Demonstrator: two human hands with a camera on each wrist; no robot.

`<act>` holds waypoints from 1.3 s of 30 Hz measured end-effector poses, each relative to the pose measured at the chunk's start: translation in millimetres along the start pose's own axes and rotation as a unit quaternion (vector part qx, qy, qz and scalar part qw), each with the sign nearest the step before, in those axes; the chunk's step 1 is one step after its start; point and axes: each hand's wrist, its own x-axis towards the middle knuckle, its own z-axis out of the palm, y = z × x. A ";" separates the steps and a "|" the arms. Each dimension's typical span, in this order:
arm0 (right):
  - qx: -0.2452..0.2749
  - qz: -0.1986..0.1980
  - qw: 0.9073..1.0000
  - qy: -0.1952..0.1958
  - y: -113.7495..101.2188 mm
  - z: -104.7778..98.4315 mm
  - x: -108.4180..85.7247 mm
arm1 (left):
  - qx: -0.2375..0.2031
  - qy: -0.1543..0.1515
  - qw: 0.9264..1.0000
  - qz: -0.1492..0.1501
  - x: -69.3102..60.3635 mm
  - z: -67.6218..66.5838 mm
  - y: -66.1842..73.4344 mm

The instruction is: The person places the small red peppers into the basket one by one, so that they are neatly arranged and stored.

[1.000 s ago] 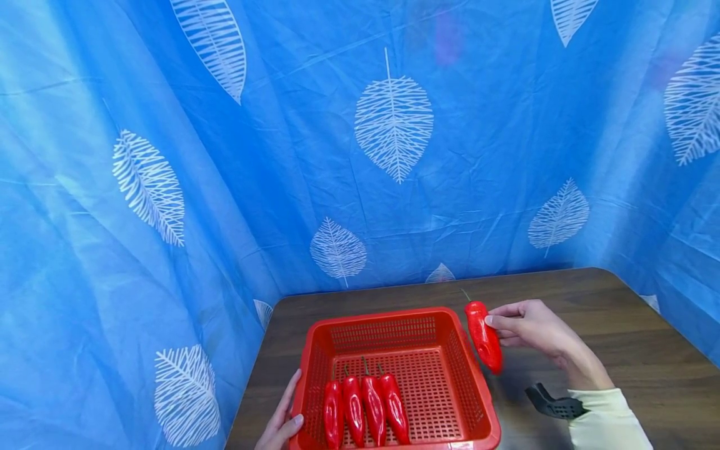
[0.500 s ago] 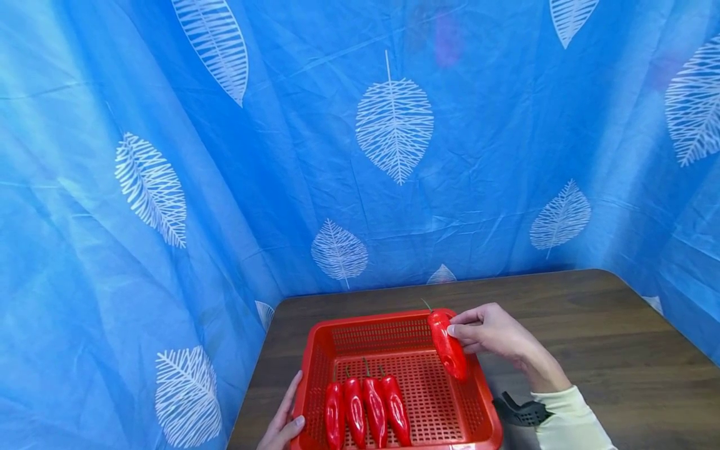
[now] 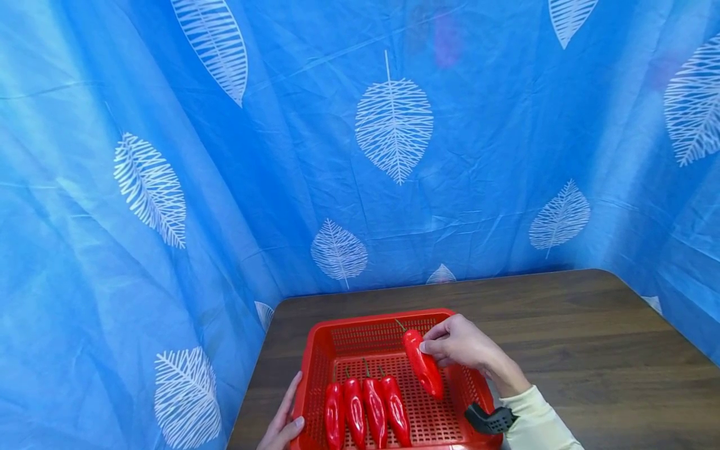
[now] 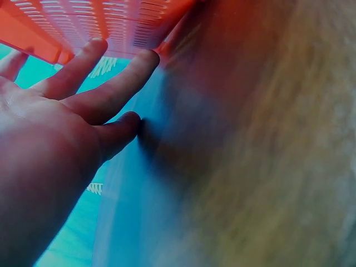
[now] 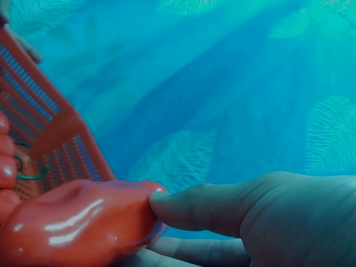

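Note:
My right hand [image 3: 464, 342] pinches a glossy red chili pepper [image 3: 423, 364] between thumb and fingers, above the right part of a red plastic basket [image 3: 382, 315]. Its green stem points up and to the left. The right wrist view shows that pepper [image 5: 83, 222] close up, with the thumb [image 5: 189, 208] pressed on it near one end. Several more red peppers [image 3: 375, 409] lie side by side in the basket's left half, stems toward the far wall. At the basket's left side is my left hand [image 3: 283, 420]; in the left wrist view its fingers [image 4: 111, 92] are spread and fairly straight against the slotted wall.
The basket stands on a dark wooden table [image 3: 590, 350], which extends to its right and behind it. A blue curtain [image 3: 450, 156] with white leaf prints hangs around the back and sides. A black strap mount [image 3: 490, 420] sits at my right wrist.
My right hand has carried the pepper leftward, from beside the basket's right rim to over its inside, and somewhat nearer to me. My left hand and the other peppers stay put.

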 end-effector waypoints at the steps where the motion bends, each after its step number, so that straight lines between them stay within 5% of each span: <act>1: -0.001 0.000 1.000 0.001 0.7 2.4 1.0 | 0.002 0.002 1.000 -0.002 -0.2 -0.2 -0.2; 12: -0.086 0.047 0.995 0.033 8.6 29.9 10.1 | -0.012 0.052 0.998 -0.043 -0.2 0.3 0.9; 19: -0.140 0.074 0.986 0.049 12.9 39.4 12.3 | 0.002 0.020 1.000 -0.012 1.1 0.6 -1.4; 30: -0.206 0.103 0.973 0.006 23.2 45.8 17.2 | 0.001 0.032 0.999 -0.018 3.0 1.7 0.7; 39: -0.199 0.092 0.975 -0.032 30.5 54.7 19.3 | -0.005 0.048 0.998 -0.041 1.6 -1.7 2.1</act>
